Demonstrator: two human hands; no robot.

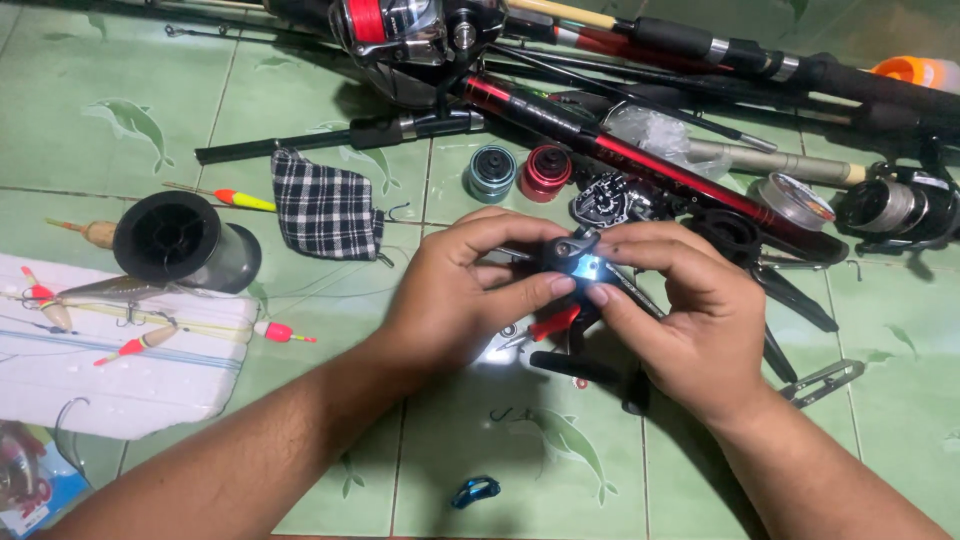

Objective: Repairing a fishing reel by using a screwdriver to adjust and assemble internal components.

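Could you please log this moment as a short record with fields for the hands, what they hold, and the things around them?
surface: green tiled floor
left hand: fingers pinch the left side of a small black fishing reel
right hand: fingertips grip the reel's right side
behind the hands: blue spool, red spool, red and black fishing rods
left side: checked cloth, black line spool, white foam board with floats
near edge: small blue clip
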